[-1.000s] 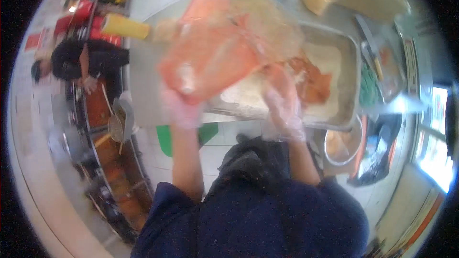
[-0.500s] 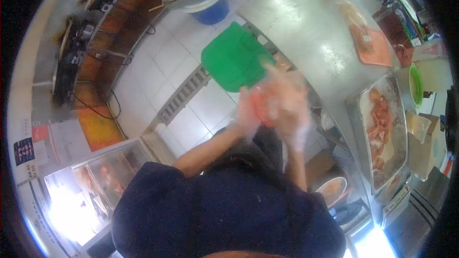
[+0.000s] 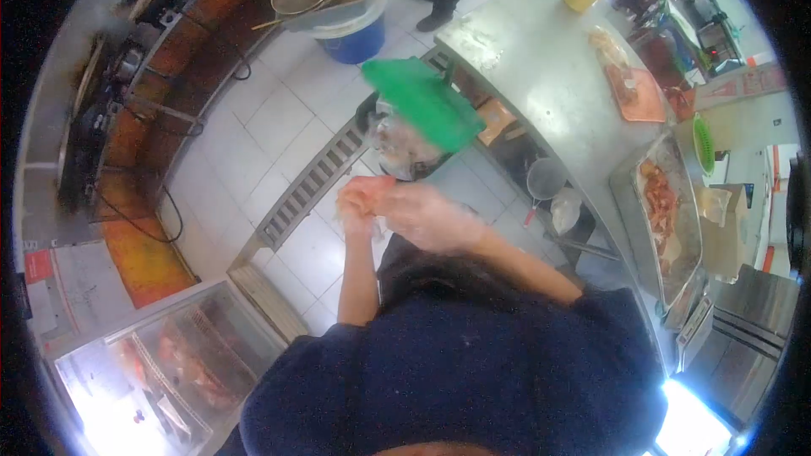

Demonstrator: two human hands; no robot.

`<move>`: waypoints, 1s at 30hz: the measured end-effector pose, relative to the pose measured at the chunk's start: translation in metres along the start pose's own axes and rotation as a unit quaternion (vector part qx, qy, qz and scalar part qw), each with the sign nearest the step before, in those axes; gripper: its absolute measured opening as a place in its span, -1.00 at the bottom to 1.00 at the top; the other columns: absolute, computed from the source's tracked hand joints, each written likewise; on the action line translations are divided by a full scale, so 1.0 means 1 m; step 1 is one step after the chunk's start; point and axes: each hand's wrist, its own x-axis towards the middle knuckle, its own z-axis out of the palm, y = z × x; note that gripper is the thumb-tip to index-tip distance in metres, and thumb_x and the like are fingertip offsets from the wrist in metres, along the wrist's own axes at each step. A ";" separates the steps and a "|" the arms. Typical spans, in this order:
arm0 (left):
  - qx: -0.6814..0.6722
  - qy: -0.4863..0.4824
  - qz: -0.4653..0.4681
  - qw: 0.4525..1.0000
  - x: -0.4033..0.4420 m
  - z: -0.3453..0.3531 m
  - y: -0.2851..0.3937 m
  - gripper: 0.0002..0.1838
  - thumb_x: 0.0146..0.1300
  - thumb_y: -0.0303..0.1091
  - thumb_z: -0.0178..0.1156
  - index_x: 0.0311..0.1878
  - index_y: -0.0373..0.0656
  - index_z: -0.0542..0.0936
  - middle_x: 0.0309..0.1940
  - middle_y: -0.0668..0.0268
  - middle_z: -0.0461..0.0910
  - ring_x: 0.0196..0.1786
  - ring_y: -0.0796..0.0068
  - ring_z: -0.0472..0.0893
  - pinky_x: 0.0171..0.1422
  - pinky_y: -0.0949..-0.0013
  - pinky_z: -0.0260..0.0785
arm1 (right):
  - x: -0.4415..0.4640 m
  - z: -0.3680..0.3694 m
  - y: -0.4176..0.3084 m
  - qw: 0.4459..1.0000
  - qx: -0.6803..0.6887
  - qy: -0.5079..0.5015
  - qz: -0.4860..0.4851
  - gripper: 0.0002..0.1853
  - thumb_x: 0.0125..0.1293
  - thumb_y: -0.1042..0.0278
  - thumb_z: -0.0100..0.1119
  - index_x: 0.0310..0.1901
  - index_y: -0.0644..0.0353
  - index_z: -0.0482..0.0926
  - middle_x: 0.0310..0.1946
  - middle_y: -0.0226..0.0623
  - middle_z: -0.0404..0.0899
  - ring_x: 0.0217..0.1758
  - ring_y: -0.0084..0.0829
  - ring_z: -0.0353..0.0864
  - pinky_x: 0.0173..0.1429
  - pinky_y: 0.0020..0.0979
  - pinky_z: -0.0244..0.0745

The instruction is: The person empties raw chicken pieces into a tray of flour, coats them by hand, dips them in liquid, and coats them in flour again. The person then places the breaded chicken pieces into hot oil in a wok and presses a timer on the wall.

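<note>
Beside the open bin (image 3: 367, 116), under its tilted green lid (image 3: 422, 101), the left hand (image 3: 357, 202) curls its fingers around a crumpled pinkish bundle (image 3: 375, 187). The right hand (image 3: 432, 218) meets it from the other side (too blurred to tell whether those fingers pinch or lie flat). Well apart, meat (image 3: 663, 208) lies in a metal tray (image 3: 639, 228).

Thin, clear plastic covers the right grip (image 3: 432, 216), while the worktop (image 3: 515, 49) is smooth, glossy metal.
</note>
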 end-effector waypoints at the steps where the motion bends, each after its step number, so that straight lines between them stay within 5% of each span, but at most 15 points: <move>1: -0.007 -0.008 -0.002 1.000 0.020 -0.009 -0.012 -0.65 0.30 -0.14 0.11 -0.13 -0.26 0.61 -0.11 -0.04 0.69 -0.08 0.09 0.72 0.07 0.13 0.62 | -0.013 -0.009 -0.008 0.992 0.064 -0.035 0.100 -0.77 0.33 0.33 0.11 -0.10 0.23 0.66 -0.08 -0.13 0.67 0.01 -0.10 0.66 0.14 -0.16 0.55; 4: -0.063 -0.203 0.086 0.973 0.111 -0.010 -0.055 -0.52 0.40 -0.07 0.03 0.21 -0.22 0.52 0.11 0.14 0.63 0.11 0.18 0.65 0.22 0.07 0.55 | -0.042 -0.052 -0.016 0.958 0.094 -0.094 0.254 -0.76 0.39 0.28 0.13 -0.07 0.20 0.69 -0.10 -0.10 0.69 -0.02 -0.11 0.68 0.10 -0.17 0.59; 6: 0.124 -0.120 0.091 0.981 0.185 0.007 -0.079 -0.50 0.39 -0.04 0.05 0.20 -0.21 0.53 0.12 0.13 0.62 0.11 0.19 0.65 0.19 0.08 0.55 | -0.062 -0.060 -0.013 0.934 0.071 -0.109 0.333 -0.76 0.40 0.26 0.15 -0.05 0.18 0.69 -0.10 -0.08 0.69 -0.01 -0.11 0.68 0.09 -0.17 0.60; 8: -0.140 -0.077 -0.196 0.967 0.163 0.062 -0.063 -0.57 0.40 -0.03 0.06 0.11 -0.16 0.55 0.04 0.18 0.64 -0.01 0.25 0.64 0.08 0.16 0.55 | -0.104 -0.072 -0.004 0.917 -0.006 -0.118 0.381 -0.73 0.40 0.20 0.17 -0.01 0.12 0.70 -0.07 -0.10 0.70 0.01 -0.15 0.70 0.10 -0.20 0.60; 9: -0.065 0.009 -0.235 0.970 0.148 0.079 -0.061 -0.65 0.38 -0.08 0.10 0.04 -0.14 0.55 -0.03 0.21 0.63 -0.09 0.26 0.62 0.02 0.18 0.53 | -0.108 -0.082 -0.017 0.906 -0.008 -0.105 0.410 -0.73 0.40 0.20 0.17 -0.01 0.12 0.70 -0.07 -0.10 0.70 0.01 -0.15 0.70 0.10 -0.20 0.60; 11: 0.226 0.122 0.006 0.966 0.101 0.137 -0.050 -0.80 0.32 -0.22 0.19 -0.12 -0.12 0.52 -0.16 0.25 0.60 -0.20 0.29 0.58 -0.08 0.21 0.48 | -0.085 -0.102 -0.019 0.823 0.085 0.084 0.556 -0.60 0.43 0.08 0.16 0.14 0.15 0.63 0.09 -0.09 0.65 0.17 -0.16 0.64 0.23 -0.20 0.54; 12: 0.402 0.135 0.276 0.863 0.044 0.169 -0.045 -0.86 0.27 -0.31 0.23 -0.21 -0.11 0.51 -0.24 0.26 0.59 -0.25 0.29 0.56 -0.11 0.22 0.46 | -0.095 -0.094 -0.002 0.793 0.148 0.201 0.556 -0.49 0.43 0.05 0.17 0.29 0.15 0.48 0.25 -0.06 0.51 0.26 -0.13 0.57 0.31 -0.17 0.48; 15: 0.554 -0.157 0.270 0.771 -0.045 0.229 -0.028 -0.83 0.18 -0.38 0.29 -0.20 -0.15 0.53 -0.25 0.15 0.61 -0.23 0.16 0.59 -0.11 0.17 0.44 | -0.098 -0.078 0.027 0.721 0.290 0.390 0.494 -0.11 0.43 -0.03 0.16 0.59 0.14 -0.08 0.59 0.03 -0.02 0.55 -0.01 0.21 0.56 -0.11 0.19; 18: 0.529 -0.357 0.123 0.760 -0.075 0.241 -0.046 -0.83 0.18 -0.38 0.24 -0.16 -0.15 0.58 -0.25 0.06 0.61 -0.21 -0.01 0.59 -0.10 0.09 0.43 | -0.120 -0.053 0.060 0.782 0.271 0.279 0.487 -0.06 0.46 -0.05 0.10 0.62 0.06 -0.25 0.63 -0.04 -0.19 0.64 -0.04 -0.02 0.66 -0.14 -0.08; 20: 0.569 -0.422 0.260 0.656 -0.059 0.203 -0.087 -0.81 0.10 -0.45 0.26 -0.18 -0.12 0.59 -0.41 0.09 0.52 -0.33 -0.03 0.55 -0.21 0.06 0.40 | -0.161 -0.032 0.080 0.818 0.260 0.235 0.457 -0.11 0.48 -0.08 0.05 0.62 0.03 -0.23 0.64 -0.08 -0.18 0.66 -0.07 -0.10 0.68 -0.17 -0.17; 22: 0.532 -0.432 0.220 0.694 -0.053 0.199 -0.128 -0.83 0.09 -0.48 0.22 -0.20 -0.09 0.61 -0.39 0.13 0.56 -0.33 0.00 0.57 -0.22 0.01 0.41 | -0.207 -0.010 0.105 0.854 0.261 0.161 0.421 -0.15 0.51 -0.10 -0.01 0.62 0.01 -0.20 0.64 -0.12 -0.17 0.69 -0.10 -0.18 0.69 -0.19 -0.25; 23: 0.535 -0.466 0.172 0.684 -0.050 0.183 -0.157 -0.82 0.12 -0.43 0.19 -0.17 -0.09 0.62 -0.34 0.13 0.59 -0.29 0.00 0.59 -0.20 0.00 0.42 | -0.228 -0.002 0.114 0.771 0.345 0.193 0.499 -0.23 0.53 -0.09 -0.05 0.60 0.00 -0.08 0.62 -0.12 -0.09 0.66 -0.09 -0.08 0.68 -0.19 -0.17; 26: 0.573 -0.447 0.071 0.683 -0.039 0.126 -0.293 -0.84 0.26 -0.26 0.18 -0.17 -0.06 0.64 -0.31 0.16 0.62 -0.23 0.06 0.63 -0.15 0.04 0.47 | -0.372 0.040 0.195 0.754 0.182 -0.090 0.625 -0.41 0.55 -0.08 -0.11 0.48 0.01 0.29 0.51 -0.09 0.23 0.56 -0.06 0.20 0.61 -0.18 0.07; 27: 0.617 -0.445 -0.008 0.649 -0.037 0.098 -0.349 -0.82 0.32 -0.20 0.17 -0.17 -0.06 0.64 -0.30 0.16 0.62 -0.22 0.07 0.64 -0.13 0.05 0.49 | -0.396 0.050 0.218 0.611 0.127 -0.101 0.775 -0.48 0.54 -0.02 -0.05 0.34 0.15 0.46 0.31 -0.08 0.49 0.43 -0.08 0.39 0.51 -0.12 0.25; 30: 0.665 -0.428 -0.157 0.591 -0.023 0.027 -0.460 -0.72 0.42 -0.11 0.14 -0.12 -0.13 0.63 -0.18 0.09 0.64 -0.12 0.07 0.66 0.01 0.08 0.53 | -0.604 0.092 0.330 0.684 -0.006 0.011 0.729 -0.71 0.49 0.21 0.03 0.08 0.19 0.54 0.02 -0.24 0.56 0.13 -0.27 0.49 0.26 -0.24 0.39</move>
